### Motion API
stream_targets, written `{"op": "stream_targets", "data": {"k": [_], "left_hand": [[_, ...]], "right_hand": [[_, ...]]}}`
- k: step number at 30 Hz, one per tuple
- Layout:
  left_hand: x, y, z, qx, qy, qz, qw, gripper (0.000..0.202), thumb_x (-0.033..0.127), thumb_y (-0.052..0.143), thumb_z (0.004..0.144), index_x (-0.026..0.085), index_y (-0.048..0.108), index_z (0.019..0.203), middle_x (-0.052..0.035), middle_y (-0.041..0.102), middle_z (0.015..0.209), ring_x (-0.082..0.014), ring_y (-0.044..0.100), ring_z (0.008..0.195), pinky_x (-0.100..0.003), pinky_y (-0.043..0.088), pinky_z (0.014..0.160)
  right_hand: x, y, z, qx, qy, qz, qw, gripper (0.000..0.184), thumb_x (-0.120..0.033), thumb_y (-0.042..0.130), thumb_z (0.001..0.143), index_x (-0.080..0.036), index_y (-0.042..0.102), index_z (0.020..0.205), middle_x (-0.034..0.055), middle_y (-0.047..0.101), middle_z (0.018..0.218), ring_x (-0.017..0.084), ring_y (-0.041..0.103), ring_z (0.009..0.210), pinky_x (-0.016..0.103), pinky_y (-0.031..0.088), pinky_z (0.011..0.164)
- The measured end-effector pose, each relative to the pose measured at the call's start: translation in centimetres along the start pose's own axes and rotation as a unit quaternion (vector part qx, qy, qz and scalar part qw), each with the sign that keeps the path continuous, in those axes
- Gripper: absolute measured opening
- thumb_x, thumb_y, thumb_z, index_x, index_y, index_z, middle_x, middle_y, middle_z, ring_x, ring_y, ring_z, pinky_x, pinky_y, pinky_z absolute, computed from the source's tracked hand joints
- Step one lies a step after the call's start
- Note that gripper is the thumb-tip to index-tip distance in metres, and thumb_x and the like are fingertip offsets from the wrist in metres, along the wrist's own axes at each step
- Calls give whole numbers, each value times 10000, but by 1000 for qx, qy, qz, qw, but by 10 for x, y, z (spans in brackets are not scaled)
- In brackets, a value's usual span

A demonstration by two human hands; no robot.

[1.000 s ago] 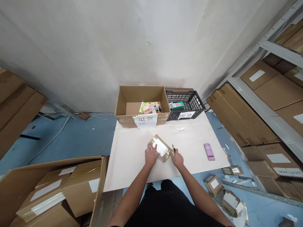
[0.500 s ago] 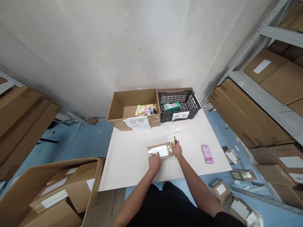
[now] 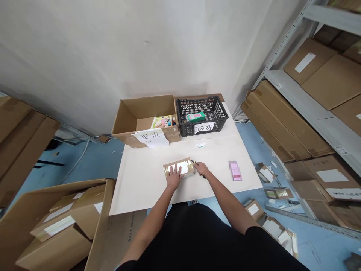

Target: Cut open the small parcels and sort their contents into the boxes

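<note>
A small taped cardboard box with a white label lies on the white-covered table. My left hand rests on its top with the fingers spread. My right hand is closed around a black and yellow box cutter, whose tip points at the taped right end of the box. Whether the blade touches the tape is too small to tell.
Behind stand an open carton holding colourful packs and a black crate with a green box. A pixelated pink item lies to the right. A large carton of parcels stands left; shelving rises right.
My right hand has turned the box cutter from pointing away to pointing left at the box's right end. My left hand's fingers have spread over the label. The whole view has shifted.
</note>
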State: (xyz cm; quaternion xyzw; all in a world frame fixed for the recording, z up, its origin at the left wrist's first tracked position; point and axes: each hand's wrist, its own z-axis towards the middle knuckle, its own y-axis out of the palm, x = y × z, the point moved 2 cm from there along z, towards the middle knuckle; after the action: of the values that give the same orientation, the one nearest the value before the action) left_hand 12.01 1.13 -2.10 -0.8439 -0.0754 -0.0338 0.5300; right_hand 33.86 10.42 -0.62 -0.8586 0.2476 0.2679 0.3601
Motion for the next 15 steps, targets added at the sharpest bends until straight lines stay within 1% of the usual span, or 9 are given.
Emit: {"op": "stream_targets", "data": {"k": [2, 5, 9, 13, 15], "left_hand": [[1, 1, 0, -6, 0, 0, 1000, 648, 507, 342, 1037, 313, 244, 1647, -56, 150, 1745, -359, 81, 1602, -589, 226, 1241], [2, 3, -1, -1, -4, 8, 1000, 637, 504, 330, 1044, 312, 252, 1646, -39, 128, 1749, -348, 58, 1605, -560, 214, 1254], [2, 5, -1, 5, -1, 10, 1000, 629, 521, 315, 1046, 340, 244, 1645, -29, 132, 1749, -343, 61, 1606, -573, 205, 1254], [4, -1, -2, 2, 6, 2, 1000, 628, 517, 353, 1040, 334, 277, 1637, -42, 158, 1744, -347, 81, 1604, -583, 215, 1247], [4, -9, -2, -5, 6, -5, 1000, 634, 517, 401, 1029, 323, 313, 1626, -48, 179, 1741, -356, 103, 1599, -573, 242, 1239]], "right_hand": [[-1, 0, 0, -9, 1, 4, 1000, 436, -525, 398, 1062, -176, 621, 927, -58, 544, 503, 123, 538, 360, 227, 427, 532], [4, -3, -6, -24, 5, -2, 1000, 428, -536, 455, 1044, -162, 637, 941, -41, 579, 527, 125, 547, 377, 229, 438, 537], [17, -4, -21, -43, 13, -12, 999, 424, -558, 515, 1016, -166, 643, 917, -33, 596, 557, 125, 559, 385, 225, 433, 519], [31, 1, -34, -58, 13, 10, 998, 424, -567, 506, 1014, -180, 624, 887, -46, 577, 546, 118, 550, 373, 218, 428, 501], [39, 6, -39, -35, 16, 36, 999, 448, -591, 470, 1017, -190, 597, 862, -57, 553, 523, 116, 549, 377, 211, 429, 497]]}}
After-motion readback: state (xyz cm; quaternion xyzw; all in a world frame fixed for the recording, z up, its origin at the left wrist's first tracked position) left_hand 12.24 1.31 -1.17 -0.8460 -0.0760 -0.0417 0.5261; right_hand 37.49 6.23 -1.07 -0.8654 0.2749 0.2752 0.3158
